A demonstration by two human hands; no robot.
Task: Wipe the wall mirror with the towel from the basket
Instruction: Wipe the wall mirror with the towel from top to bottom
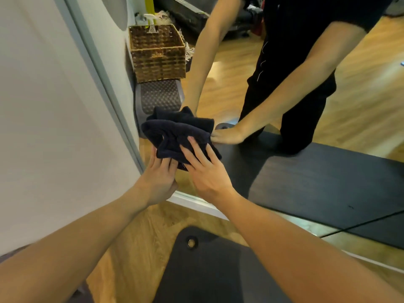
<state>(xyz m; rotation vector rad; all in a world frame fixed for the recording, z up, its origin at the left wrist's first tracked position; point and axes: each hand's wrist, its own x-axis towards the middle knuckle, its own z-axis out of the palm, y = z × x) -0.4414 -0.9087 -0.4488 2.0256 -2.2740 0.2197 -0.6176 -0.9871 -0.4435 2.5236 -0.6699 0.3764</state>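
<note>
A bunched dark navy towel [175, 130] lies against the lower left corner of the wall mirror [360, 101]. My left hand [159, 178] grips the towel's lower edge, its fingers tucked into the cloth. My right hand [205, 169] presses flat on the towel with straight fingers. The woven basket [157, 51] shows only as a reflection in the mirror, up and behind the towel. My own arms and kneeling legs are reflected there too.
The mirror's grey frame [105, 84] runs along a white wall [43, 106] on the left. A dark exercise mat [218, 270] covers the wooden floor under me. A grey dimpled cushion [160, 95] and a spray bottle [150, 20] appear in the reflection by the basket.
</note>
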